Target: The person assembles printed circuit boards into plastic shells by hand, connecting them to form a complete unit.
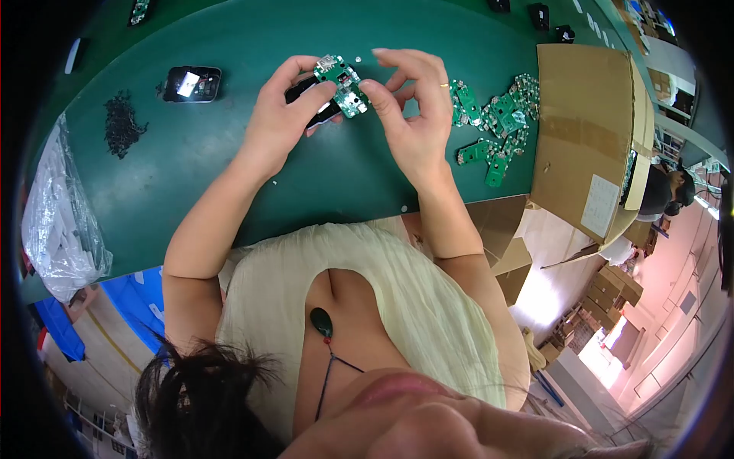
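Centrally, over a green bench (183, 157), the left hand (281, 107) pinches a black casing (298, 89) together with a green circuit board (352, 99); the right hand (422, 107) sets its thumb at the board's right edge, other fingers parted. Handling it well probably means steadying the casing and pressing only on the board's edges, sparing its small components. The board's long axis slants from upper left to lower right, its silver connector (329, 63) end pointing away from the person. Rightward, loose circuit boards (505, 115) lie beside a cardboard box (577, 126); leftward, a dark handset (205, 86) and black scraps (122, 126).
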{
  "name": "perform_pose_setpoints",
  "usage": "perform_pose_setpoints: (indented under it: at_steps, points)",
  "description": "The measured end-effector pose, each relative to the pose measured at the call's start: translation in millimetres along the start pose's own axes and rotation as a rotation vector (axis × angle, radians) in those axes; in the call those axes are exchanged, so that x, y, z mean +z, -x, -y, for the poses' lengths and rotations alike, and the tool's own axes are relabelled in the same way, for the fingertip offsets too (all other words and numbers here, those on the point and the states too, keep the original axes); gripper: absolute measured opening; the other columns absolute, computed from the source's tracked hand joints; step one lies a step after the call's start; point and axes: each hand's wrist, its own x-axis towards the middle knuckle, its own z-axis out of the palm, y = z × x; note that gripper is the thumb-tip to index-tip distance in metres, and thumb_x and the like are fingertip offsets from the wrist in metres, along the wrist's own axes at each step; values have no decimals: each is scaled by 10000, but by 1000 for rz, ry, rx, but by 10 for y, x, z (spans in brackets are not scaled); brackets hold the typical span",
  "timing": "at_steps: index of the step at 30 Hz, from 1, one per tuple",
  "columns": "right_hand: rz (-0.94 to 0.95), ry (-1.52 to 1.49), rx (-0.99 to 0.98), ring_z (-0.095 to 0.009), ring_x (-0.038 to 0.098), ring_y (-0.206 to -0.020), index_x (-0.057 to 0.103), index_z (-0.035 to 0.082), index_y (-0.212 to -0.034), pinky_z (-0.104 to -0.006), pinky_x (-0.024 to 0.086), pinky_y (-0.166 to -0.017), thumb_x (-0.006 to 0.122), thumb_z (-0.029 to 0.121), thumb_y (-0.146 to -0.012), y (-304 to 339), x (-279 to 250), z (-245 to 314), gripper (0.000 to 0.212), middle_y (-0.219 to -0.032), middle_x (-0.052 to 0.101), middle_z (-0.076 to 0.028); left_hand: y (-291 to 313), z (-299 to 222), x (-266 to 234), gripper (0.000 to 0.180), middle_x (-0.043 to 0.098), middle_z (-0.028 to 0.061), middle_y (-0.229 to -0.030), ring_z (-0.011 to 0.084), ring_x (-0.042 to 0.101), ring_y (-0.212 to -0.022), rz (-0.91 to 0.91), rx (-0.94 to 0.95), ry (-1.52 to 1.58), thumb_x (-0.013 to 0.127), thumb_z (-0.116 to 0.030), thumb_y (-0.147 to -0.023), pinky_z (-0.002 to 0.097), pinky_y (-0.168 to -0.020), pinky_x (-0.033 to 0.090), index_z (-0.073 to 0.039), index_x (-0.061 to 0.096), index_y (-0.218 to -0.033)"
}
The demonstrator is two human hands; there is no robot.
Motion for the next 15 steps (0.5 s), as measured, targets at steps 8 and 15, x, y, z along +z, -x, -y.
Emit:
perform_pose_setpoints:
  at_steps: [8,15]
  points:
    - [55,-332,159,-81,558,-696,650,22,-908,-193,461,-578,683,-7,-793,45,76,-30,123,-885,623,-47,31,-54,-15,197,609,45,-807,70,579,-597,77,-85,-34,596,-151,-880,196,-434,322,-31,541,-1027]
    - [9,-719,348,-133,617,-867,556,-22,-1037,-218,492,-756,606,-3,-873,52,139,-35,172,-933,646,-103,59,-57,2,207,621,41,-821,76,592,-598,68,-89,-69,613,-178,-867,197,-439,327,-52,544,-1018]
